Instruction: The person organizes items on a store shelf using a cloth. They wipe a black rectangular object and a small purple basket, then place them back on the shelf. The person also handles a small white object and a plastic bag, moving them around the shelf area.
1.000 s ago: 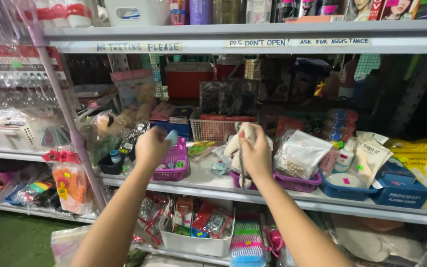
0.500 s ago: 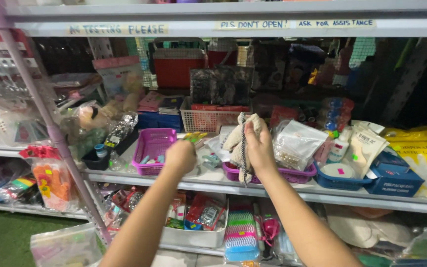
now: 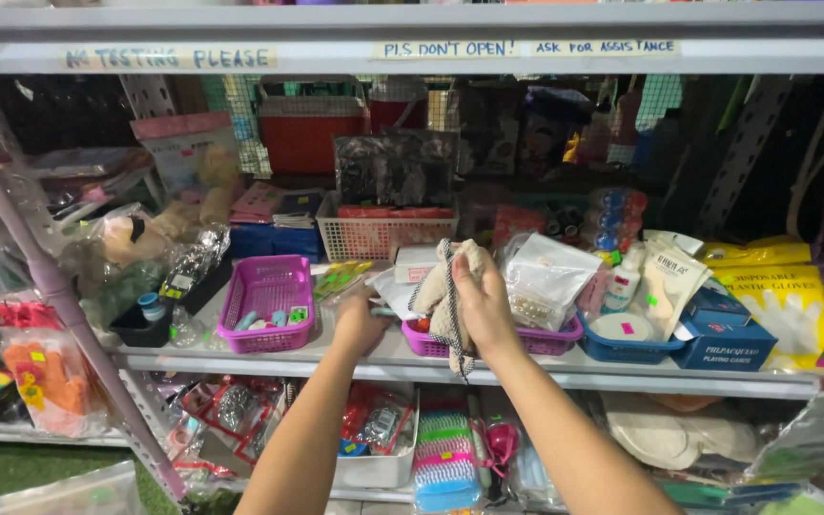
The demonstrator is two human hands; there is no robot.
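Note:
My right hand (image 3: 482,307) grips a beige and dark woven cloth bundle (image 3: 442,294), held upright over a purple basket (image 3: 547,339) on the middle shelf. My left hand (image 3: 359,319) rests on the shelf just left of that basket, its fingers touching flat packets (image 3: 385,291) there; I cannot tell whether it grips any. A second purple basket (image 3: 269,300) with small items stands further left, apart from both hands.
Clear plastic bags (image 3: 545,277) lie in the right purple basket. A blue tray (image 3: 627,345), a blue box (image 3: 722,334) and yellow glove packs (image 3: 779,296) sit to the right. A white mesh basket (image 3: 379,234) stands behind. A slanted lilac pole (image 3: 59,286) crosses at left.
My left hand left the left purple basket and moved right to the packets beside the right basket. My right hand still holds the cloth bundle. The view shifted slightly.

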